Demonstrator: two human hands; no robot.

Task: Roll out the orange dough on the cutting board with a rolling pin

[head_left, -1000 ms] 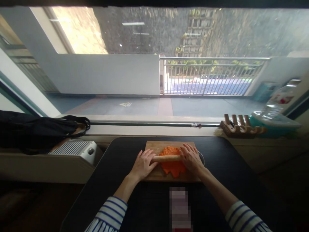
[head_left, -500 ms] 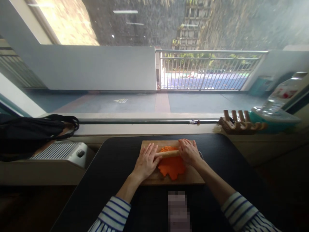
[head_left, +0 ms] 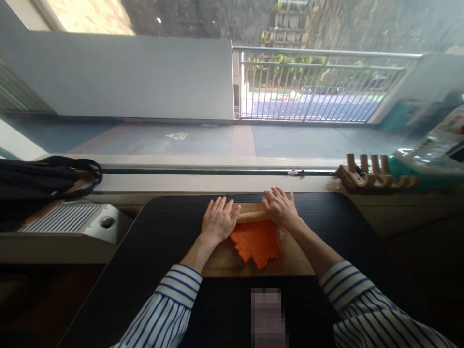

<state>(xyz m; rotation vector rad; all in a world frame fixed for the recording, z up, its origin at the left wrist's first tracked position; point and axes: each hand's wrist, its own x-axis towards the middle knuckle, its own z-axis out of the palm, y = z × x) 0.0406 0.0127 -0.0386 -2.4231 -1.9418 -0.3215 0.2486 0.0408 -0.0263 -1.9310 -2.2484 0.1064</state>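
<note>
A wooden rolling pin [head_left: 251,217] lies crosswise at the far edge of a flattened sheet of orange dough [head_left: 258,241]. The dough has a ragged near edge and rests on a wooden board [head_left: 224,265]. My left hand [head_left: 218,220] presses on the pin's left end, its fingers stretched forward and apart. On the right end rests my right hand [head_left: 280,207], also open, with fingers spread over the pin. Both pin ends are hidden under the palms.
The board lies on a black table [head_left: 170,232] below a window. On the sill are a wooden rack [head_left: 373,176], a teal container [head_left: 416,166] and a small wrapper [head_left: 296,172]. A black bag [head_left: 39,179] lies above a white heater [head_left: 72,220] at left. A pixelated patch covers the near table.
Both hands have rolled the pin forward, from across the dough to its far edge. My right fingers have straightened and spread. The view has tilted down a little.
</note>
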